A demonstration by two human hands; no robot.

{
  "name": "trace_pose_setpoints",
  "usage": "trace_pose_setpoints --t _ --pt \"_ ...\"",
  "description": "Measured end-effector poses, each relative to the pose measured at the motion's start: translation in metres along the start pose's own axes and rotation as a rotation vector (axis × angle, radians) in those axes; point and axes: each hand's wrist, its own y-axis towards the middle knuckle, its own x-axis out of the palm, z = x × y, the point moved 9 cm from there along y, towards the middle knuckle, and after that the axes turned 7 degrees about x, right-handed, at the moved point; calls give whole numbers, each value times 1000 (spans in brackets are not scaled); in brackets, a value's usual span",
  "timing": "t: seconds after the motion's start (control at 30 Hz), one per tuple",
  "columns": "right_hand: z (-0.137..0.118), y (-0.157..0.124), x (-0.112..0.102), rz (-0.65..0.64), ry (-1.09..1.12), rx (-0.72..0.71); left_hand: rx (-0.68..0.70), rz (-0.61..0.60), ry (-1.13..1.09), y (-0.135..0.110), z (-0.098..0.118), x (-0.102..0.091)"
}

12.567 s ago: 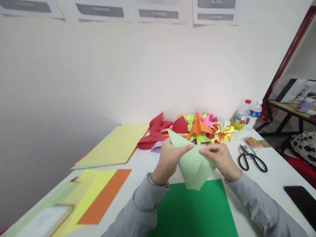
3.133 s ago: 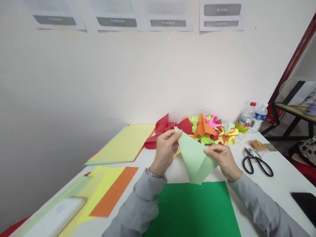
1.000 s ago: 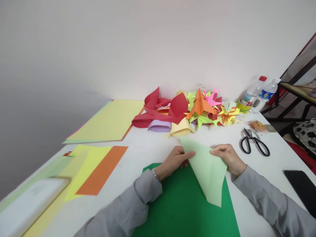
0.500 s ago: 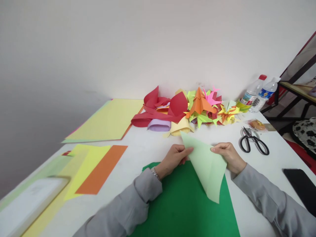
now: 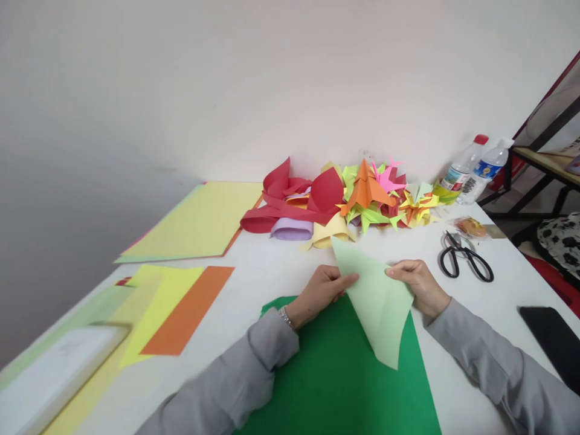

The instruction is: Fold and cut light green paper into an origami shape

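cannot see how far the fingers of the left hand (image 5: 317, 295) reach behind the pale green paper (image 5: 378, 305), nor find most fingertips of the right hand (image 5: 421, 285), hidden by the same paper. cannot follow the dark green sheet (image 5: 344, 380) past the bottom edge or behind the left sleeve (image 5: 231, 374), itself cut off below. can make out only part of the white box (image 5: 58, 368), cut by the left edge, and of the black slab (image 5: 553, 341), cut by the right. cannot read the print on the red-capped bottle (image 5: 462, 169), too small and blurred.
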Motion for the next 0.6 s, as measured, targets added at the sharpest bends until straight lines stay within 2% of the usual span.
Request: trace_pose_setpoints --t 0.17,0.43,0.6 --pt "-1 0 -5 40 43 3 -14 -112 -32 -2 0 11" --pt "0 1 -6 46 67 1 -8 -44 -20 -2 1 4" --pt "0 1 -7 63 85 -3 32 -104 -33 -3 7 12"
